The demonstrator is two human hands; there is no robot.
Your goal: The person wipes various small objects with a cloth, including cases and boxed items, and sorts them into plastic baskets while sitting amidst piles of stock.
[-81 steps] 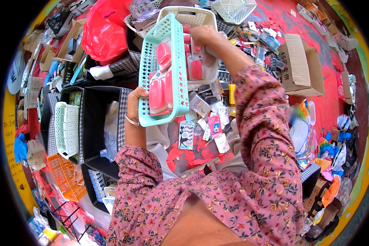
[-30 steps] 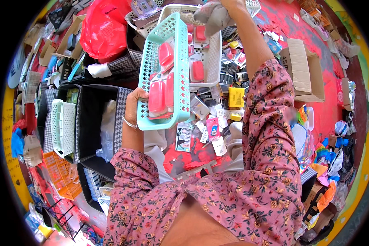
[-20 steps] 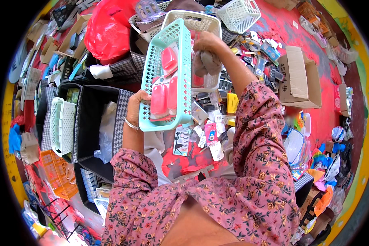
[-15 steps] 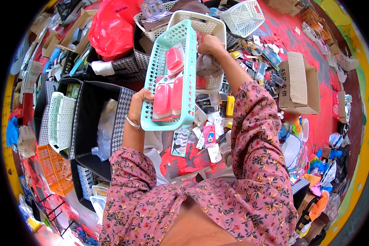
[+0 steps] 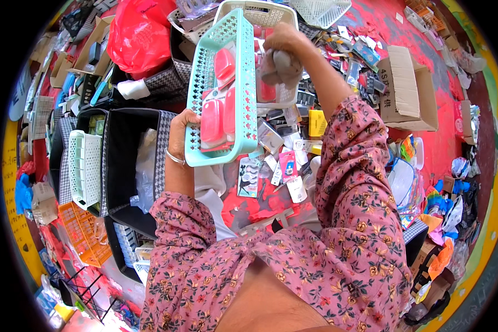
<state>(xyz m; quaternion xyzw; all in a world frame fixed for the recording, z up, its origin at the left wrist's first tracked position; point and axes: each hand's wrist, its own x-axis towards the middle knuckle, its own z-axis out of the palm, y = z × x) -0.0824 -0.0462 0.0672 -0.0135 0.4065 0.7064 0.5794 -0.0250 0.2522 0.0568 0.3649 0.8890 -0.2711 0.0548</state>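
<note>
My left hand [image 5: 180, 133], with a bangle on the wrist, grips the near left side of a mint-green plastic basket [image 5: 221, 159] with star-shaped holes. The basket is tilted toward me. Several pink-red packaged items [image 5: 211, 123] lie inside it. Just beyond its right side stands a cream plastic basket [image 5: 286, 19], where more red pieces show. Above that one, my right hand [image 5: 289, 41] is closed on a bunched grey cloth [image 5: 281, 67]. The cloth hangs below my fingers and is somewhat blurred.
A pile of small packaged goods [image 5: 307, 102] covers the red floor ahead. At right stands an open cardboard box [image 5: 426, 99]. Black storage boxes [image 5: 133, 166], a pale green basket [image 5: 84, 171], an orange crate [image 5: 86, 238] and a red plastic bag [image 5: 138, 41] are on the left.
My right hand has come up with the grey cloth, which earlier hung down into the cream basket. The mint basket stays in my left hand, slightly farther up and left in the view.
</note>
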